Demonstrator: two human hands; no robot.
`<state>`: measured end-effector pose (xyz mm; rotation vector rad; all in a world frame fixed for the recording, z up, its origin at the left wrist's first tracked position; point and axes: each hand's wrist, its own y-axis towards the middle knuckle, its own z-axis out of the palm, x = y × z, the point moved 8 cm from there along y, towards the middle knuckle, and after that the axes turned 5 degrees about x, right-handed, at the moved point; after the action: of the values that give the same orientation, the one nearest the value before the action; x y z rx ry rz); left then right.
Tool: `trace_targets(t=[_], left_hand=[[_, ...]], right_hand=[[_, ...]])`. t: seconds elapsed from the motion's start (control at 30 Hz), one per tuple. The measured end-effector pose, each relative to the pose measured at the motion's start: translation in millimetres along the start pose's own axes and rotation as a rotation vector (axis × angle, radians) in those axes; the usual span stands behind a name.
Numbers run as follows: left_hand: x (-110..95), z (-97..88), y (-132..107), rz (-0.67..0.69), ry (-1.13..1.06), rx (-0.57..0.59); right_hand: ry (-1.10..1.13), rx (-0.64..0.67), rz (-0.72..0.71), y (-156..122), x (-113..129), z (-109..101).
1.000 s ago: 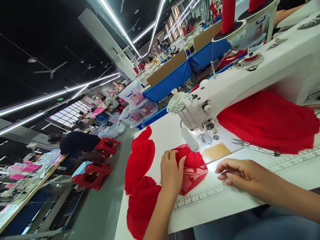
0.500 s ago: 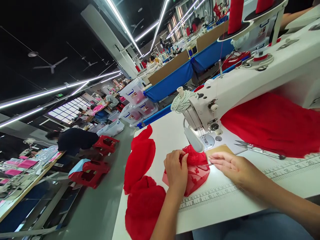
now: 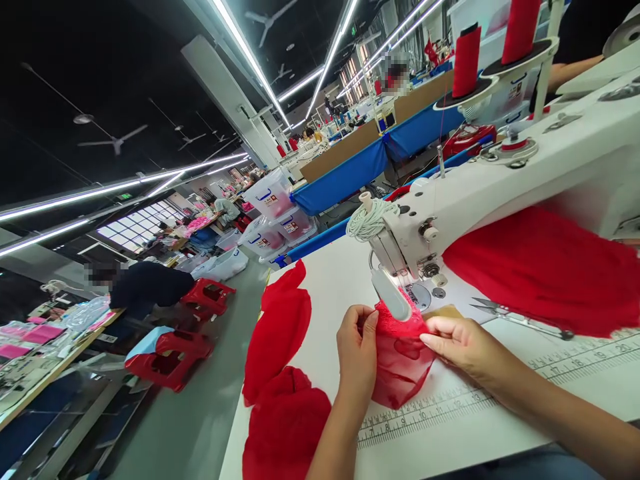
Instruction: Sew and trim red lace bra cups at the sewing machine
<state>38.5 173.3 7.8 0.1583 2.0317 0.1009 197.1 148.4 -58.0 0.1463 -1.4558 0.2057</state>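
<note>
A red piece of lace fabric (image 3: 403, 373), sheer in its lower part, spreads in front of the sewing machine (image 3: 480, 180). My left hand (image 3: 359, 340) pinches its left upper edge between thumb and fingers. On the other side, my right hand (image 3: 453, 340) pinches the right edge. The fabric's upper edge reaches close to the needle area, partly covered by a pale oval part hanging from the machine head. Whether the fabric lies under the presser foot I cannot tell. Thread snips (image 3: 520, 317) lie to the right of my right hand.
Several red fabric pieces (image 3: 285, 420) lie at the table's left edge. More red cloth (image 3: 545, 273) is bunched under the machine arm. A printed ruler scale (image 3: 450, 410) runs along the front. Red thread cones (image 3: 466, 63) stand behind; a co-worker (image 3: 150, 287) bends over a table at left.
My right hand has closed from flat fingers to a pinch on the fabric's right edge. The fabric has shifted right and is spread between both hands, its upper edge nearer the needle area.
</note>
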Motion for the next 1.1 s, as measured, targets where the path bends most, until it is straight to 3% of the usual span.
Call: trace_targets(t=[0.37,0.5,0.57,0.67,0.77,0.87,1.1], left_hand=[[5.6,4.9,-3.1,0.007,-0.028,-0.011],[3.7,11.2,-5.0,0.040,0.001,0.052],[4.3,7.1,-5.2,0.049,0.109,0.053],[16.8,-9.9,-4.7,-0.075,0.433,-0.010],[30.2,-12.4,-4.1,-0.168,0.605,0.070],[35.0,-5.4,-3.0,-0.179,0.283,0.121],[41.7,16.5,-7.5,-0.414,-0.914,0.142]], right_hand=[[0.063,0.032,0.051,-7.0,-5.5,5.0],[0.093,-0.009,0.004,-7.6,3.2,6.3],[0.082,-0.048,-0.017,-10.4,8.0,1.1],[0.066,-0.119,0.077,-20.7,3.3,-13.0],[0.109,-0.184,0.176,-33.1,-4.3,-26.1],[0.227,-0.270,0.181,-40.1,-4.2,-34.7],[0.539,-0.366,0.223,-45.5,-11.8,-37.4]])
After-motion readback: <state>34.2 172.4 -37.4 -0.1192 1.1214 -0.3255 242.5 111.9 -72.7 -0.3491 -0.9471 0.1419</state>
